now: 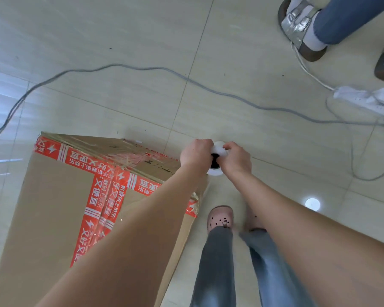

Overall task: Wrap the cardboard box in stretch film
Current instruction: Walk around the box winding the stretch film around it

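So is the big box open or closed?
Closed. The box has its top flaps flat, with red tape stuck along the seams. The left hand and right hand grip the film roll by its corner.

1. This is an indoor room with a floor (120, 29) of large, glossy, pale tiles and thin grout lines. A round lamp reflection (312, 204) shines on it.
2. A long grey cable (142, 68) trails loose across the tiles towards a white power strip (361, 97) lying on the floor.
3. A big cardboard box (51, 196) sealed with red printed shipping tape (91, 202) stands on the floor, pointing to a packing or work room.
4. Another person's sandalled foot (301, 25) stands nearby.
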`<state>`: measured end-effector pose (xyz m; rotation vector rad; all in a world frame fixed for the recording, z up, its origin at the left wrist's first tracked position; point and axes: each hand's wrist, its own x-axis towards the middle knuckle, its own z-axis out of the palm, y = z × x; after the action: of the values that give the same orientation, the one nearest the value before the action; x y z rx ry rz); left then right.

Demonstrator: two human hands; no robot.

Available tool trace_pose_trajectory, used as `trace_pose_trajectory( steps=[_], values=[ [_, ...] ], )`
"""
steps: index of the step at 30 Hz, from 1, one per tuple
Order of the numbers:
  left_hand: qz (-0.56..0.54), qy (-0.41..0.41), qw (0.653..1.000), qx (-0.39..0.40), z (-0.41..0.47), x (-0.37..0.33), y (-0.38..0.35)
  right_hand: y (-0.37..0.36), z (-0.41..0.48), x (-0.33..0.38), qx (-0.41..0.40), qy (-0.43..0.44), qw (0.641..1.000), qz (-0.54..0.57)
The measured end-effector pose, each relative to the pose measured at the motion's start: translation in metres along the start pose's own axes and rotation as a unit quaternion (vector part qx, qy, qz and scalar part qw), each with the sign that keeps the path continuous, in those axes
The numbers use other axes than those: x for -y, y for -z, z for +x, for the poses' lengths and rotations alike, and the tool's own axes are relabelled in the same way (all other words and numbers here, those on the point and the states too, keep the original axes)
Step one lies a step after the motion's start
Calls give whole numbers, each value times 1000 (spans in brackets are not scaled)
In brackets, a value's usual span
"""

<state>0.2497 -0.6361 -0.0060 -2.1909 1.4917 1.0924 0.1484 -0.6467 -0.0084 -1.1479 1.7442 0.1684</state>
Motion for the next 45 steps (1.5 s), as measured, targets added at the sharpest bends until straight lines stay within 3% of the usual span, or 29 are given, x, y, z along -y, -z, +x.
trace_pose_trajectory(
  steps=[6, 9, 12, 18, 23, 28, 31, 34, 35, 40, 45],
  values=[
    [-150, 119, 981, -35, 7, 14, 13, -1, 15, 29, -9, 84, 996, -42],
    [-214, 183, 959, -31, 11, 26, 20, -3, 21, 43, -1, 55, 998, -24],
    [-259, 202, 944, -8, 17, 35, 23, -3, 23, 49, 56, 9, 998, -15],
    [-143, 119, 982, -16, 27, 20, 36, 1, 33, 57, 76, 30, 996, -43],
    [-118, 143, 982, -34, 39, 20, 47, 7, 42, 80, 80, 97, 984, -129],
    [-284, 252, 921, -92, 37, 44, 51, -2, 48, 111, 97, 174, 968, -152],
    [-347, 312, 877, -115, 36, 59, 54, -12, 51, 119, 119, 142, 974, -134],
    [-433, 358, 823, -86, 35, 69, 58, -22, 53, 123, 144, 118, 972, -143],
    [-432, 358, 825, -70, 35, 71, 59, -24, 53, 127, 139, 121, 973, -140],
    [-269, 261, 924, -72, 40, 66, 69, -26, 57, 140, 142, 112, 971, -156],
    [-134, 174, 973, -75, 53, 68, 81, -28, 61, 146, 117, 120, 965, -204]
  ],
)
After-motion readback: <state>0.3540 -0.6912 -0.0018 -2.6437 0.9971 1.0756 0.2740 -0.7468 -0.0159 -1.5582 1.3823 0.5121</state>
